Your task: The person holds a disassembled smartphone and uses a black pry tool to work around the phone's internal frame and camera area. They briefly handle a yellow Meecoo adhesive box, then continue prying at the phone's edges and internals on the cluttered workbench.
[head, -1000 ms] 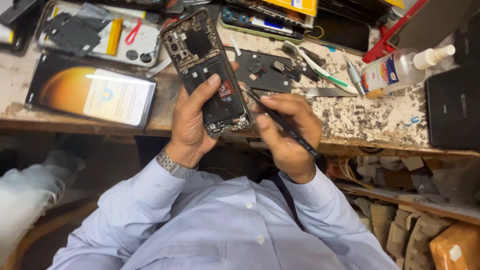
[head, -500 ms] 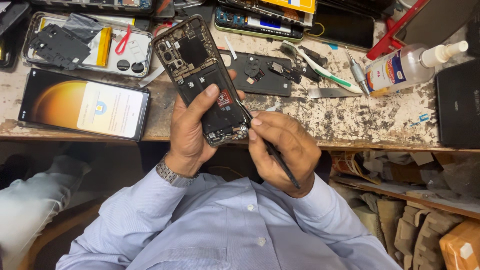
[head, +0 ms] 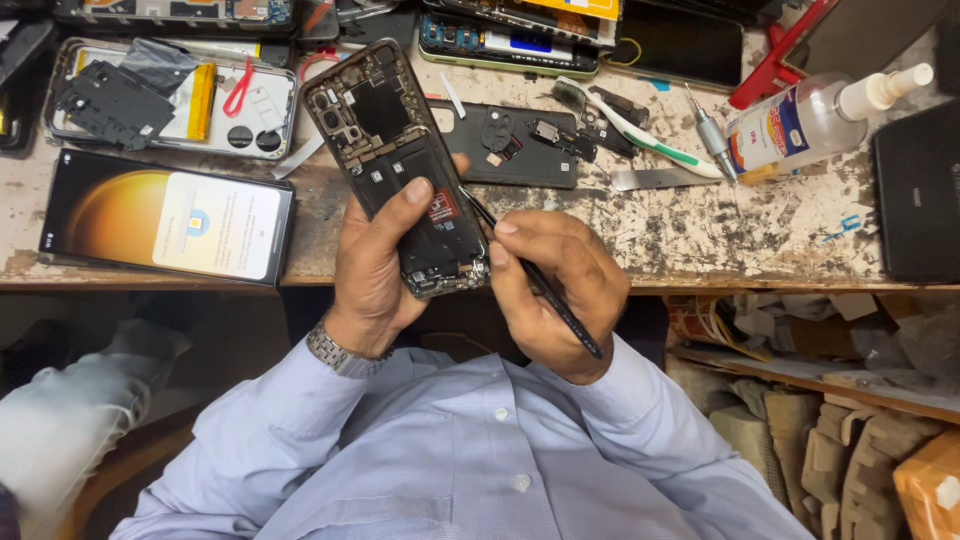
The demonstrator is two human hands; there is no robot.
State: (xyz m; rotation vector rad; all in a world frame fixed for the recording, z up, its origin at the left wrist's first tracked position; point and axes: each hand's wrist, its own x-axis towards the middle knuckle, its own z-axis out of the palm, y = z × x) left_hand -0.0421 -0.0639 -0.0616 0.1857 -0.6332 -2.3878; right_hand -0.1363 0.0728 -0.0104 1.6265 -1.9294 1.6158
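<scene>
While the left hand (head: 375, 270) clamps the opened phone (head: 400, 165), the right hand (head: 555, 285) pinching the black tool (head: 535, 275) should probe gently, steadily.

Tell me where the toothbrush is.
Head view: the toothbrush lies on the bench upper right, between the black back cover and the clear bottle.

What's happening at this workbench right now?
A person is working on an opened phone with its back cover off. The left hand grips its lower end, tilted over the worn bench edge, while the right hand holds a thin black tool, its tip at the phone's right edge. Another phone with a lit screen lies at left.
</scene>
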